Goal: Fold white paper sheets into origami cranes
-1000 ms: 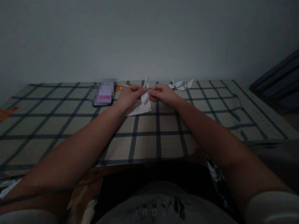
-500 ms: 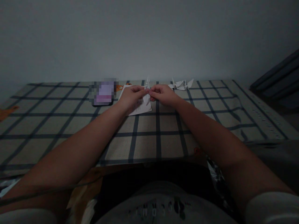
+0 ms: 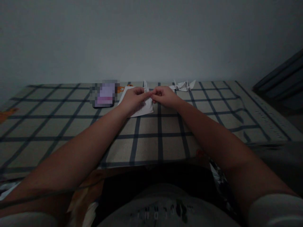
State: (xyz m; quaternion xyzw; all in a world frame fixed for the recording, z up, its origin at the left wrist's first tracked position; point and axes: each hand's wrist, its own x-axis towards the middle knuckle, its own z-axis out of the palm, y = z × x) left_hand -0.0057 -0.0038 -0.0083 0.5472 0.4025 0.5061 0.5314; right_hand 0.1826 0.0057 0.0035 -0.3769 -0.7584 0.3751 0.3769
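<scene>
Between my two hands is a small folded piece of white paper (image 3: 145,85); one narrow point of it rises above the fingers. My left hand (image 3: 134,97) is closed on it, thumb reaching toward the other hand. My right hand (image 3: 165,96) pinches the paper from the right, fingertips meeting those of the left. Much of the folded paper is hidden behind the fingers. Under the left hand lies a flat white sheet with printing (image 3: 144,111). Just past my right hand, folded white paper cranes (image 3: 183,86) rest on the cloth.
A phone (image 3: 105,94) with a lit, blurred screen lies left of the sheet. A checked tablecloth (image 3: 170,148) covers the table, which reaches back to a plain grey wall (image 3: 151,41). An orange print (image 3: 8,115) shows at the left.
The raised point of the folded paper has shifted slightly left and turned. My left thumb now extends further toward the right fingers. The phone and paper cranes stay in place.
</scene>
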